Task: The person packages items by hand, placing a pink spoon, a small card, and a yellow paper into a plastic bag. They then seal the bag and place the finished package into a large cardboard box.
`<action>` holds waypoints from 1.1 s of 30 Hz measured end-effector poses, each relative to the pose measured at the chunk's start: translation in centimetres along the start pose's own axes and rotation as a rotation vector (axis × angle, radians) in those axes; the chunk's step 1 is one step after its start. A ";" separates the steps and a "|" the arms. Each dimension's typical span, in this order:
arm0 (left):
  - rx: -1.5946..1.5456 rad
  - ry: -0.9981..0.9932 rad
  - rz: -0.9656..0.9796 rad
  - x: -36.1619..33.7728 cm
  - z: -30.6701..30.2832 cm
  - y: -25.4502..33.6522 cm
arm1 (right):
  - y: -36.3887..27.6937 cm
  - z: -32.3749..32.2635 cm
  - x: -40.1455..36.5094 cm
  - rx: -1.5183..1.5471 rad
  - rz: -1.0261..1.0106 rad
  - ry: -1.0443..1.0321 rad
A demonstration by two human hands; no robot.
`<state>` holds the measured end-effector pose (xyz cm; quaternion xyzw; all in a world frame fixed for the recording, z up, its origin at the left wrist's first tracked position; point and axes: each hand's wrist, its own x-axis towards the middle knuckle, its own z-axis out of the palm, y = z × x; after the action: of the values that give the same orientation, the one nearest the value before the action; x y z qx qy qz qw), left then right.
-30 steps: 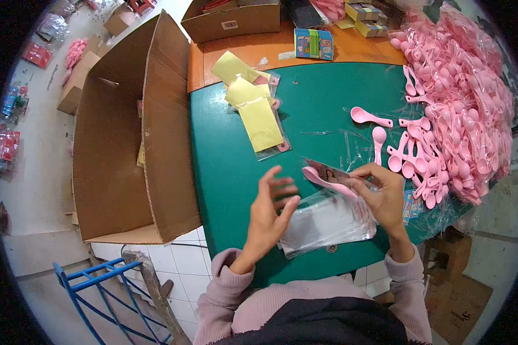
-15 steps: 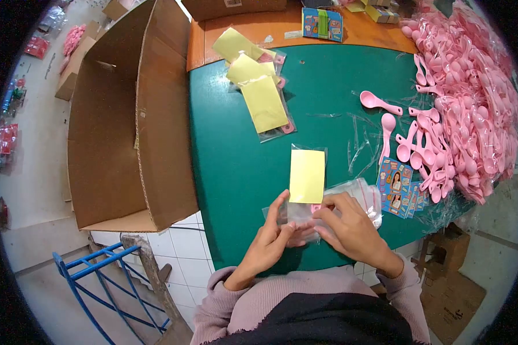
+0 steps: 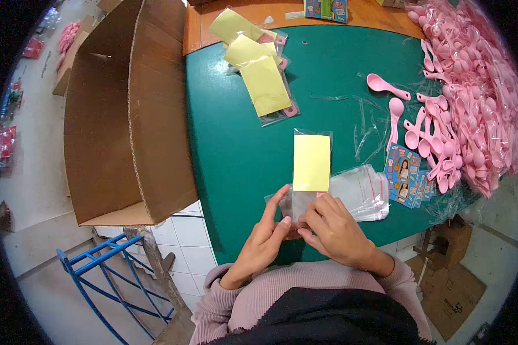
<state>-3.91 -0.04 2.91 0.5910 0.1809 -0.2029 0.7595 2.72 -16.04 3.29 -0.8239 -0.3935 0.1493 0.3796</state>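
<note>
A clear plastic bag with a yellow card (image 3: 312, 163) inside lies near the table's front edge, a bit of pink showing below the card. My left hand (image 3: 263, 238) pinches the bag's lower end between thumb and fingers, its index finger stretched up along the side. At the same end my right hand (image 3: 336, 230) has its fingers bent together on the plastic. Right beside it is a stack of empty clear bags (image 3: 360, 192). Blue printed cards (image 3: 403, 172) lie beyond the stack, near loose pink spoons (image 3: 395, 118).
Filled bags with yellow cards (image 3: 265, 86) lie at the back left of the green table (image 3: 230, 149). An open cardboard box (image 3: 161, 115) stands left. A big bag of pink spoons (image 3: 483, 103) fills the right. A blue metal rack (image 3: 106, 259) is lower left.
The view has shifted, so the table's things sit higher in it. My right hand has drawn slightly down and left along the bag's lower end, uncovering more of the empty bags.
</note>
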 end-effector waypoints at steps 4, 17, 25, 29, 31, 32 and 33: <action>-0.044 0.023 0.005 1.0 0.3 -0.2 | -0.1 -0.2 -0.2 -0.153 -0.138 0.015; -0.158 -0.117 -0.028 2.6 0.3 0.1 | 9.1 -14.1 -1.1 -0.509 0.177 0.461; 0.361 0.045 0.332 3.5 2.0 0.8 | 7.9 -12.2 -2.3 -0.173 0.428 0.532; 0.597 -0.048 0.430 4.4 2.0 2.7 | 7.6 -11.8 -1.0 -0.189 0.518 0.526; 0.625 -0.047 0.471 4.5 2.1 3.2 | 8.8 -11.5 0.0 -0.179 0.524 0.488; 0.620 -0.055 0.469 4.5 2.3 3.4 | 10.2 -11.4 0.8 -0.249 0.378 0.518; 0.616 -0.064 0.464 4.4 2.5 3.4 | 11.6 -11.4 1.6 -0.317 0.235 0.547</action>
<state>1.72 -2.11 4.06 0.8101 -0.0509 -0.0890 0.5773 16.14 -25.31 2.41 -0.9220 -0.1977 -0.0975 0.3183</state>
